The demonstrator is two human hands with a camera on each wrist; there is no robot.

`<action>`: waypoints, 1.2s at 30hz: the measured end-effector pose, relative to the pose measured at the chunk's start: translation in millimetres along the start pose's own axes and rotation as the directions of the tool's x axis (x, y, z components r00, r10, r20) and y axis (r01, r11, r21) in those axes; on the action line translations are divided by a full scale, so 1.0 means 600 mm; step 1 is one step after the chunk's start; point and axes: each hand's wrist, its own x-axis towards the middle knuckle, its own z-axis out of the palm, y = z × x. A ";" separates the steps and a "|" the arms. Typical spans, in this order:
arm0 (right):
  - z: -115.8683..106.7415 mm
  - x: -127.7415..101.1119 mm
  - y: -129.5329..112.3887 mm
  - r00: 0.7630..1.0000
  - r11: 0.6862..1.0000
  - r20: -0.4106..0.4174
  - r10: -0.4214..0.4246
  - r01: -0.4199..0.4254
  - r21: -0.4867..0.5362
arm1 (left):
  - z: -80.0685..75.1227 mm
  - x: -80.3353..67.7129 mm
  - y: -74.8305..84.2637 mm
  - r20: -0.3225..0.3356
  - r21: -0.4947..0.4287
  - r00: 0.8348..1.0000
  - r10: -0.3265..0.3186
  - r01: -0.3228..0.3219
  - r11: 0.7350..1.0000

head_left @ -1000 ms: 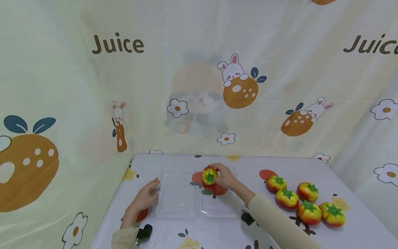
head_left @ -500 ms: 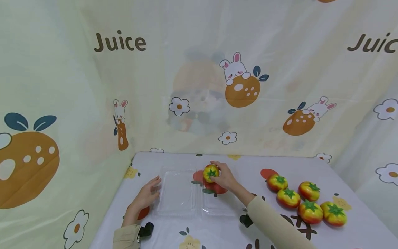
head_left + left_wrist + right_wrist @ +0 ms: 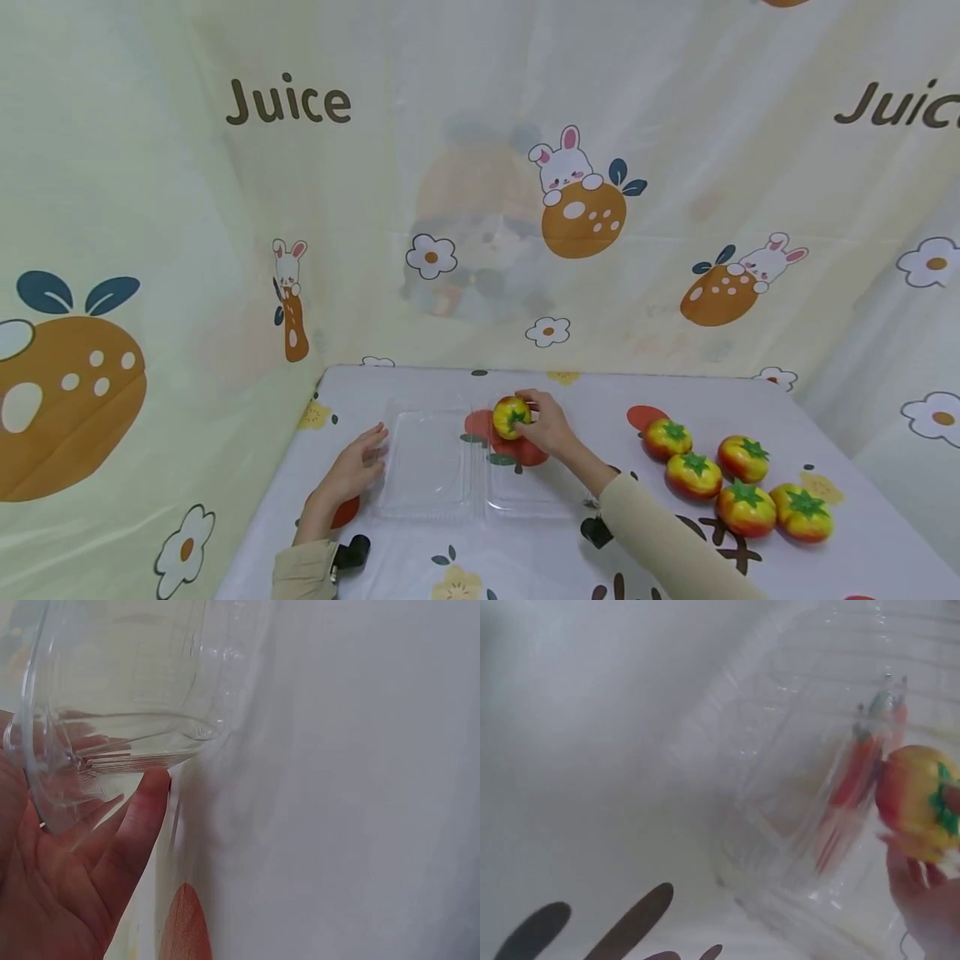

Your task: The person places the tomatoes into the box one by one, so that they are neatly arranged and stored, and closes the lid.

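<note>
My right hand [image 3: 546,423] grips a red and yellow toy tomato [image 3: 511,416] with a green top and holds it over the far part of the right half of a clear plastic clamshell box [image 3: 427,492]. In the right wrist view the tomato [image 3: 917,801] sits in my fingers [image 3: 922,896] above the clear box [image 3: 802,825]. My left hand [image 3: 358,464] rests with straight fingers against the left edge of the box. In the left wrist view those fingers [image 3: 127,840] lie under the box's rim [image 3: 120,750].
Several more toy tomatoes [image 3: 742,487] lie in a cluster at the right of the table [image 3: 855,550], which wears a white printed cloth. A patterned curtain [image 3: 480,183] closes off the back and left. A small black object [image 3: 349,553] sits by my left sleeve.
My right hand has carried the tomato slightly farther and to the right over the box. The left hand has stayed at the box's left edge.
</note>
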 end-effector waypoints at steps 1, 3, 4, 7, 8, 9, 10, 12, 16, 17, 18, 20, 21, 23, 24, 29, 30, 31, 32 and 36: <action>0.001 -0.001 0.000 1.000 1.000 -0.006 -0.012 0.012 0.001 | 0.001 0.001 0.000 0.002 -0.003 1.000 0.005 -0.005 1.000; 0.003 -0.003 0.000 0.999 0.999 -0.014 -0.039 0.039 -0.001 | 0.002 0.001 0.000 0.001 -0.005 1.000 0.018 -0.018 1.000; 0.004 -0.004 0.000 0.999 0.999 -0.017 -0.051 0.051 -0.011 | 0.002 0.002 0.001 0.000 -0.008 1.000 0.026 -0.026 1.000; 0.006 -0.005 0.000 0.997 0.996 -0.021 -0.071 0.069 -0.053 | 0.004 0.003 0.003 0.000 -0.020 0.999 0.046 -0.046 0.999; 0.006 -0.005 0.000 0.997 0.995 -0.026 -0.073 0.071 -0.063 | 0.004 0.003 0.004 -0.001 -0.023 0.998 0.055 -0.055 0.998; 0.006 -0.005 0.001 0.998 0.996 -0.028 -0.063 0.061 -0.066 | 0.005 0.003 0.005 -0.001 -0.023 0.998 0.060 -0.060 0.998; 0.006 -0.005 0.002 0.998 0.996 -0.031 -0.055 0.053 -0.067 | 0.005 0.004 0.005 0.000 -0.024 0.998 0.064 -0.064 0.998; 0.004 -0.005 0.005 0.999 0.999 -0.032 -0.033 0.031 -0.043 | 0.006 0.005 0.006 0.001 -0.020 0.998 0.061 -0.061 0.998; -0.001 -0.005 0.012 1.000 1.000 -0.028 -0.012 0.012 0.003 | 0.007 0.008 0.003 0.004 -0.014 0.999 0.048 -0.048 0.999; -0.002 -0.005 0.013 1.000 1.000 -0.026 -0.009 0.009 0.011 | 0.007 0.009 0.001 0.005 -0.015 0.999 0.047 -0.047 0.999; -0.003 -0.005 0.013 1.000 1.000 -0.024 -0.004 0.005 0.016 | 0.007 0.010 0.000 0.006 -0.017 0.999 0.046 -0.046 0.999; -0.005 -0.006 0.013 1.000 1.000 -0.023 0.003 -0.002 0.015 | 0.006 0.010 -0.002 0.012 -0.021 0.999 0.048 -0.047 0.999; -0.006 -0.006 0.013 1.000 1.000 -0.022 0.007 -0.007 0.013 | 0.006 0.010 -0.002 0.014 -0.025 0.999 0.049 -0.049 0.998; -0.008 -0.007 0.011 1.000 1.000 -0.018 0.019 -0.019 0.009 | 0.006 0.009 -0.003 0.015 -0.023 0.999 0.045 -0.045 0.999; -0.010 -0.007 0.010 1.000 1.000 -0.018 0.022 -0.022 0.004 | 0.006 0.008 -0.003 0.015 -0.023 0.999 0.044 -0.043 0.999; -0.030 -0.012 -0.006 1.000 0.998 0.010 0.002 -0.001 -0.064 | 0.004 0.005 -0.002 0.004 0.003 0.999 0.032 -0.032 0.999; -0.036 -0.013 -0.009 1.000 0.997 0.019 -0.008 0.010 -0.078 | 0.004 0.005 -0.002 0.001 0.008 1.000 0.030 -0.030 1.000; -0.042 -0.013 -0.011 0.999 0.996 0.029 -0.017 0.019 -0.089 | 0.003 0.005 -0.002 -0.003 0.013 1.000 0.029 -0.029 0.999; -0.049 -0.014 -0.012 0.999 0.995 0.035 -0.026 0.029 -0.098 | 0.003 0.005 -0.003 -0.006 0.018 1.000 0.025 -0.025 1.000; -0.086 -0.016 -0.011 0.998 0.993 0.028 -0.048 0.050 -0.108 | 0.002 0.003 -0.006 -0.012 0.022 1.000 0.020 -0.020 1.000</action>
